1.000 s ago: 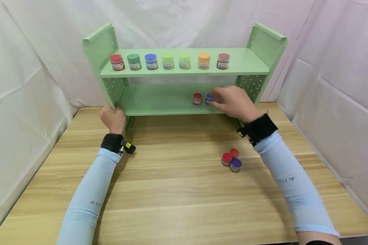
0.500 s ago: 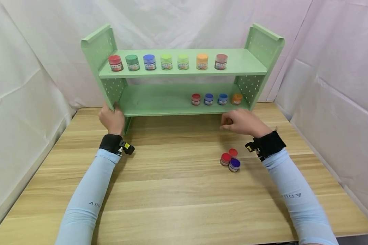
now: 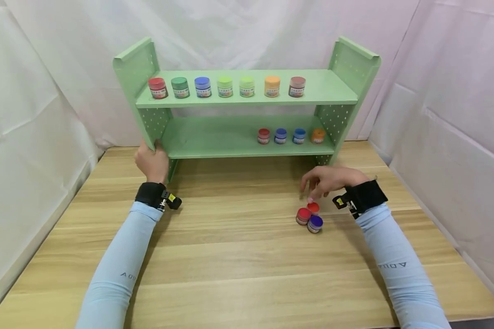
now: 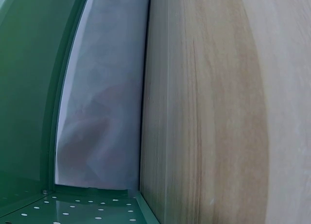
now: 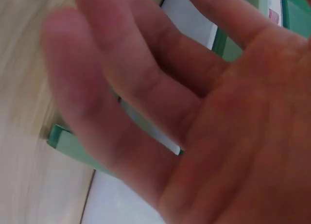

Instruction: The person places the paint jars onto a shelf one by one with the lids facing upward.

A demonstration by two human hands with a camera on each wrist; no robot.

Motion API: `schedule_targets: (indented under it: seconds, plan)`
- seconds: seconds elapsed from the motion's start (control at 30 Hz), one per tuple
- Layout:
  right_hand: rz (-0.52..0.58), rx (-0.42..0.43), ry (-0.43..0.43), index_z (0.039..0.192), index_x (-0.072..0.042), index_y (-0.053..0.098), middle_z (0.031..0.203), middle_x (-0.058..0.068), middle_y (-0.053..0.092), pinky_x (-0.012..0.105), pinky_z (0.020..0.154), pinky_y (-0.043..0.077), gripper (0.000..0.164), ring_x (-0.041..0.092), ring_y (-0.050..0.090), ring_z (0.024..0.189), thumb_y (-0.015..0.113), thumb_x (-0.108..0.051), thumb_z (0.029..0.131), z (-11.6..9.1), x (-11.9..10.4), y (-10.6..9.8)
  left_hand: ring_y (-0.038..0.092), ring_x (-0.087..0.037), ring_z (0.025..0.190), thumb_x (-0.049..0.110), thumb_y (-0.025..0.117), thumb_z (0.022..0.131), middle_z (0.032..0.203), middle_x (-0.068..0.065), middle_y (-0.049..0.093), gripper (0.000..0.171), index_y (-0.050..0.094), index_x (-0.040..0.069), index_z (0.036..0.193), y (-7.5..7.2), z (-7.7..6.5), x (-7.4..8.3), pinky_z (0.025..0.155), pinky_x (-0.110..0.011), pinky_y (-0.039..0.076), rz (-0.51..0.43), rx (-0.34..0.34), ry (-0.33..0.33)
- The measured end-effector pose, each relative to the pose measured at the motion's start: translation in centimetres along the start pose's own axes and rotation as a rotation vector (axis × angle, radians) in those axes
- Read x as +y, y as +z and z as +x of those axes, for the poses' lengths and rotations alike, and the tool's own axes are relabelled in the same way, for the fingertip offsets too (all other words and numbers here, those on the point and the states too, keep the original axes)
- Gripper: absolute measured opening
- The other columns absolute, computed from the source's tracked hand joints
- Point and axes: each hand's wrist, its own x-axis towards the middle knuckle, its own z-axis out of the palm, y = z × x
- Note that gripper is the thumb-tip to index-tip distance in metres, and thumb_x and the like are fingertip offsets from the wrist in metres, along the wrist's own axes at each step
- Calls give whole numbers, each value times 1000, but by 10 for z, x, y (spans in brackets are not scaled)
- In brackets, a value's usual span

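My left hand [image 3: 152, 162] grips the lower left side panel of a green two-tier shelf [image 3: 226, 153], its thumb showing at the panel's edge. Over the table's right half is my right hand [image 3: 327, 179], fingers loosely bent and apart, nothing between them. Its thumb tip overlaps the back of an orange-red-lidded paint jar [image 3: 313, 209]. Touching close to that jar stand a red-lidded jar [image 3: 303, 216] and a purple-lidded jar [image 3: 314, 224]. In the right wrist view the spread fingers [image 5: 141, 83] and palm fill most of the picture.
Several paint jars line the upper board, from a red one [image 3: 158, 88] to a brown one [image 3: 297, 87]. On the lower board's right half stand a red jar [image 3: 263, 136], two blue ones and an orange jar [image 3: 318, 135]. White cloth [image 3: 247, 41] hangs behind the wooden table [image 3: 230, 265].
My right hand has left the lower board, where an orange jar now shows at the right end, and come down toward the three jars on the table. The left hand keeps its grip.
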Motion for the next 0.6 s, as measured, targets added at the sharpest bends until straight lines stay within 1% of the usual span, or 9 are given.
schedule_targets:
  seconds: [0.1,0.2,0.4,0.47,0.6]
  plan:
    - [34,-63,10,120,-5,69,98,8,74,35,70,53,37,16,61,81,81,-18,88,1,3,1,74,-41,97,9,60,98,103,-25,77,18,71,-4,103,2,0,0,79,-51,50,-2,-1,-5]
    - [41,-97,13,117,-4,71,98,7,73,32,71,51,34,14,60,81,80,-16,87,2,5,2,74,-41,100,8,60,97,106,-25,77,19,71,-5,106,3,0,0,83,-53,51,-4,-6,-11]
    - [9,-115,9,111,-3,75,101,4,75,29,81,51,32,13,62,89,83,-13,82,1,7,2,74,-40,103,3,59,97,110,-24,77,20,72,-5,110,2,-1,2,85,-54,52,-18,-6,-14]
    - [-10,-118,2,110,-3,75,101,2,75,28,80,51,31,12,63,90,84,-14,82,2,7,2,74,-41,101,3,59,96,108,-24,77,19,72,-6,108,2,0,3,84,-54,52,-19,-5,-16]
    - [-20,-124,-3,108,-4,76,96,0,75,25,75,50,29,9,62,85,83,-17,84,6,6,3,73,-41,98,4,60,96,103,-25,77,17,71,-6,103,0,0,2,83,-53,50,-16,3,-28]
